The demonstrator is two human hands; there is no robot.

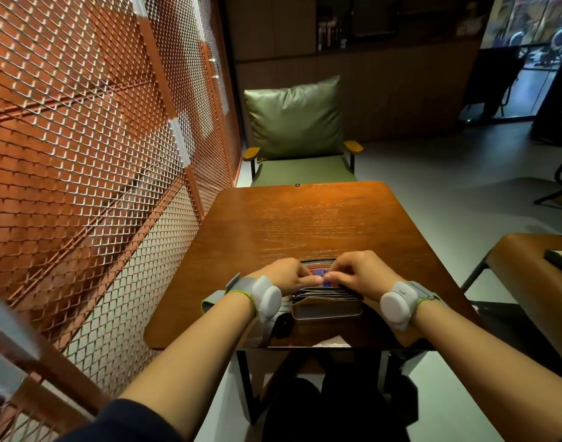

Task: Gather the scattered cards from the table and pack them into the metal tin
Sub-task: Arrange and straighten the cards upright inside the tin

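At the near edge of the brown wooden table [305, 218], my left hand [287, 275] and right hand [359, 272] meet over a rectangular grey metal tin [325, 311]. Curled fingers [314, 278] of both hands pinch the stack of multicoloured cards [321, 293] that stands packed in the tin. A green cushioned armchair [297, 122] faces me across the table, beside a copper mesh screen [97, 138].

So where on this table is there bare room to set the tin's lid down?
Free: the wooden table from the fanned cards to the far edge by the green armchair, plus strips beside each forearm. Crowded: the near centre, where left hand and right hand pinch cards over the metal tin, a dark round object beside it.
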